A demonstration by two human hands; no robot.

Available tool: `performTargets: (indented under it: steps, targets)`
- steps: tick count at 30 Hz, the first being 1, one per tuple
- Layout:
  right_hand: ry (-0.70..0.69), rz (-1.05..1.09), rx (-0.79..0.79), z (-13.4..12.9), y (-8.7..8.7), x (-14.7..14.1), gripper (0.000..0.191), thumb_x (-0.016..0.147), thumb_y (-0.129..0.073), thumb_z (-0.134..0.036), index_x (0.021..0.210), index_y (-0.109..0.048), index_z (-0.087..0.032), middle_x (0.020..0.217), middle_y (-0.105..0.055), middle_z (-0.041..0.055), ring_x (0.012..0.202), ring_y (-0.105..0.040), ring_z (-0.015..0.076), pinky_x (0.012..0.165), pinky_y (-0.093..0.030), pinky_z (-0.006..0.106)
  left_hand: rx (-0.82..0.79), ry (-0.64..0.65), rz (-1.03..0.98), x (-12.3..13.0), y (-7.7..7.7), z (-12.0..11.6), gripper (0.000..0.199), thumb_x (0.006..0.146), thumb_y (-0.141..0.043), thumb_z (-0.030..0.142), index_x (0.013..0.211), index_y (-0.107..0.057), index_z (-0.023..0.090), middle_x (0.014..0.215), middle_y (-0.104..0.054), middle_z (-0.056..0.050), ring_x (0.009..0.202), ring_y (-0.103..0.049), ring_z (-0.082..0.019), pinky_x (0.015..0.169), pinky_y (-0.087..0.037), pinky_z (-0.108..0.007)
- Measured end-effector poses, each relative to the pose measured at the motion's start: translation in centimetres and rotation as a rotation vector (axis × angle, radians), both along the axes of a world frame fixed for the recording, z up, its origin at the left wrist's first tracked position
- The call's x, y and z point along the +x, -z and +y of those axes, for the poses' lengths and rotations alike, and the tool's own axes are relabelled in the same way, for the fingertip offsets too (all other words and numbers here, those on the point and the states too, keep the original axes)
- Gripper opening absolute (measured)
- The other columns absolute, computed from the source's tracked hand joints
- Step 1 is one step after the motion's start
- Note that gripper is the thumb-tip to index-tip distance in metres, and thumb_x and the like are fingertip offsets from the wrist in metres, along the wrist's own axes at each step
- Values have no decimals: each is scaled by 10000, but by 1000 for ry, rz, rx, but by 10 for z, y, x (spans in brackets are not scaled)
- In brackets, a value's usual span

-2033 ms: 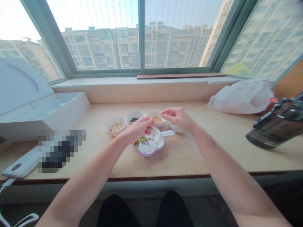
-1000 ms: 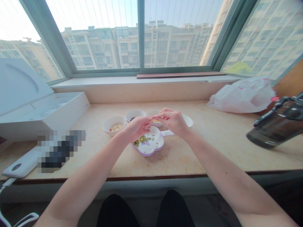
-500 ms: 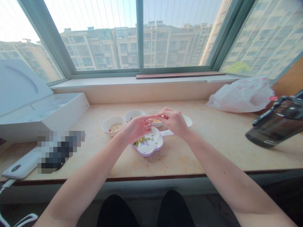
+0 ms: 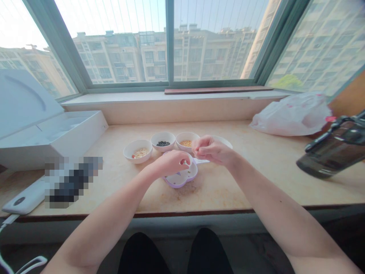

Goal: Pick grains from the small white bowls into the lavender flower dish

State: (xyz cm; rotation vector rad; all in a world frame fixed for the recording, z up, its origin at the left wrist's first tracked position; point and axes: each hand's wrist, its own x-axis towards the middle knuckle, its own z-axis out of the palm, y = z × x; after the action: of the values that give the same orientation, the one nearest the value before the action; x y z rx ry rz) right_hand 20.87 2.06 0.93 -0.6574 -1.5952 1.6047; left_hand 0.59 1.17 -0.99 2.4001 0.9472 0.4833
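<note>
My left hand hovers over a white, purple-edged lobed dish, thumb and fingers curled together. A few green beans show in the dish, and the hand covers part of it. To the right, my right hand is closed in a loose fist beside the bowl of yellow grains; what its fingers hold, if anything, is hidden. Behind the dish is a bowl of black beans, and at the left stands a bowl of pale, flat pieces. My right hand partly hides another white dish.
An open white box sits at the left of the counter, with a white power bank and a blurred dark object in front. At the right are a plastic bag and a tilted dark jug. A window lies behind.
My hands, which met at the fingertips above the dish, have come apart. My left hand has lowered and turned palm down; my right hand has curled and shifted slightly right.
</note>
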Motion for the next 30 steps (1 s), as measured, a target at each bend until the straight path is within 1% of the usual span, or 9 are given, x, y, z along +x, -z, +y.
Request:
performTargets:
  steps: [3,8,13,18,22,24,26,28,30]
  targets:
    - [-105,61,-37,-1,1,0,262,593,-916,-343,643,-722,-176,607,-546,-33,506,-411,63,477,-311,220,58,28,94,0,1,0,155,794,-619,110,818,-737,207,832,-696,-24,719,-582,-161,682,-399,-261]
    - [-178,123,-58,1,3,-2,240,610,-919,-323,643,-722,-190,601,-521,-43,505,-399,60,473,-307,210,125,38,144,3,2,-2,100,814,-647,187,761,-730,207,810,-667,-35,747,-576,-185,738,-407,-296]
    - [-182,105,-25,1,3,-2,271,630,-913,-350,647,-699,-186,609,-517,-40,534,-437,70,484,-325,205,144,79,192,6,1,-4,140,838,-611,183,819,-745,222,807,-664,-32,764,-568,-190,723,-385,-309]
    - [-190,81,-26,1,3,-1,351,654,-898,-416,663,-641,-178,620,-513,-39,541,-416,77,494,-331,214,191,82,283,9,0,-6,191,881,-554,178,717,-652,186,778,-626,-48,732,-540,-189,700,-383,-312]
    - [-159,84,-48,-2,0,-1,406,742,-830,-511,741,-591,-183,624,-498,-46,537,-393,76,498,-314,208,199,76,372,8,-1,-8,212,951,-446,181,802,-598,169,901,-639,-64,806,-550,-192,720,-400,-320]
    - [-94,78,-50,-2,-3,0,422,786,-781,-551,777,-559,-193,651,-506,-45,535,-395,76,505,-316,210,190,74,346,6,-1,-7,220,987,-386,189,865,-569,169,963,-639,-71,831,-550,-191,742,-406,-332]
    - [32,48,-4,2,-6,3,439,826,-717,-594,777,-524,-203,660,-511,-39,531,-400,83,507,-314,220,163,44,296,2,-1,-4,222,1011,-335,200,913,-533,176,977,-629,-69,822,-542,-187,746,-404,-339]
    - [234,-64,116,8,-8,9,449,878,-624,-620,746,-504,-208,646,-516,-27,530,-403,97,504,-300,235,109,-24,197,-1,-1,-1,208,1025,-318,235,931,-497,187,963,-613,-59,828,-538,-186,750,-402,-337]
    - [493,-313,306,17,-8,18,454,932,-537,-592,694,-509,-206,617,-524,-10,533,-416,112,518,-296,256,35,-108,57,-2,-2,2,226,1034,-320,288,882,-462,200,908,-580,-37,829,-525,-179,753,-395,-327]
